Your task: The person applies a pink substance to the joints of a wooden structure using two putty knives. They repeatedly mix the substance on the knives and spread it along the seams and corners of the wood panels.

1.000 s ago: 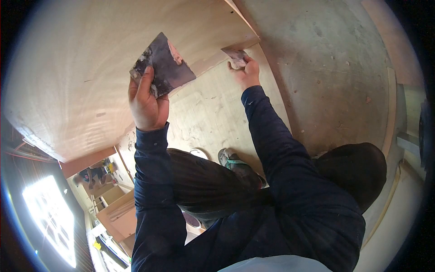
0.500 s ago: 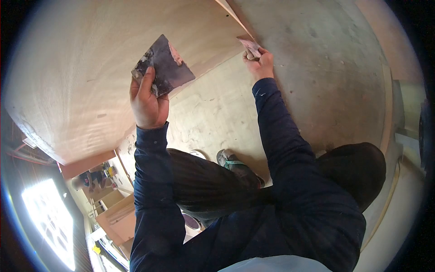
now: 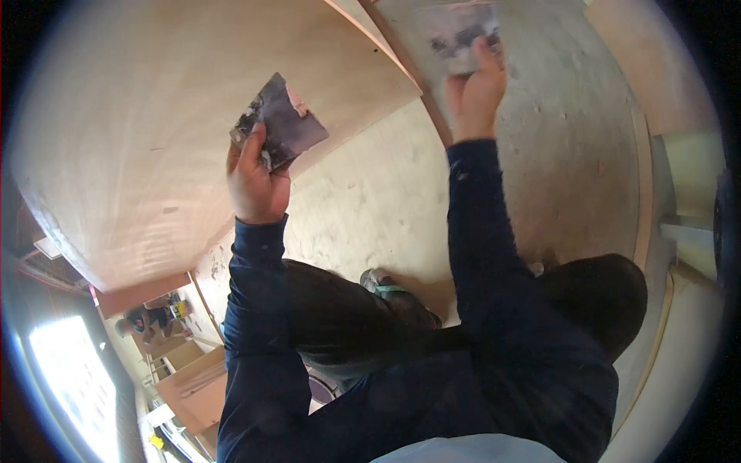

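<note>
Right hand (image 3: 477,100), fingers and thumb closed on a flat blade (image 3: 449,37); left hand (image 3: 261,189), likewise clasping a dark plate (image 3: 292,123). Between the hands runs the edge of a tan panel (image 3: 162,100); bare grey surface (image 3: 559,154) extends to the right. Bent legs (image 3: 340,309) and a sandalled foot (image 3: 390,287) occupy the space below; another person (image 3: 150,318) appears well apart at lower left. Blurred, the blade projects above the right thumb; the plate, tilted, rises beyond the left.
</note>
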Demonstrator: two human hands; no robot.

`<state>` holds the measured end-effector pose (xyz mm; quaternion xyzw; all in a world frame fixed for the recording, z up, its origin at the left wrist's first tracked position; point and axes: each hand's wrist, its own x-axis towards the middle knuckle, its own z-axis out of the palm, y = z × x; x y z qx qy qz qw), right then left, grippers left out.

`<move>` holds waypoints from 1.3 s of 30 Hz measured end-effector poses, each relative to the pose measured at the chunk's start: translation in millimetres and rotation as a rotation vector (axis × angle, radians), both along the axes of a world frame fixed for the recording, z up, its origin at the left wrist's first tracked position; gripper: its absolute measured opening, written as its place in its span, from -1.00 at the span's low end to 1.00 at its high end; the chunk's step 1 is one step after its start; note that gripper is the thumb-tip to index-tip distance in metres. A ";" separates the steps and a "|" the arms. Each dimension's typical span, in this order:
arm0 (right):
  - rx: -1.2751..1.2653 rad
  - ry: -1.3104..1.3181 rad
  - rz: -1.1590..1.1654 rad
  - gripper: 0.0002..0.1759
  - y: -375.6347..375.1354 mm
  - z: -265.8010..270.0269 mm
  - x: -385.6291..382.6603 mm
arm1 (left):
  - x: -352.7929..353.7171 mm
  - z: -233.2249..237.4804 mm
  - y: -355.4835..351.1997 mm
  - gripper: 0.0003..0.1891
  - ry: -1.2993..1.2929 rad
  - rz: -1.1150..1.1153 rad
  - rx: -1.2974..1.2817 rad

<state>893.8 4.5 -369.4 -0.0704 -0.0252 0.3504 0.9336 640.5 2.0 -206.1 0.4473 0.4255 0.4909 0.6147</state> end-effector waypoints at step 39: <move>-0.519 -0.723 1.138 -0.58 -92.5 29.9 -115.5 | 7.1 -2.8 -49.2 -0.58 0.731 0.302 0.508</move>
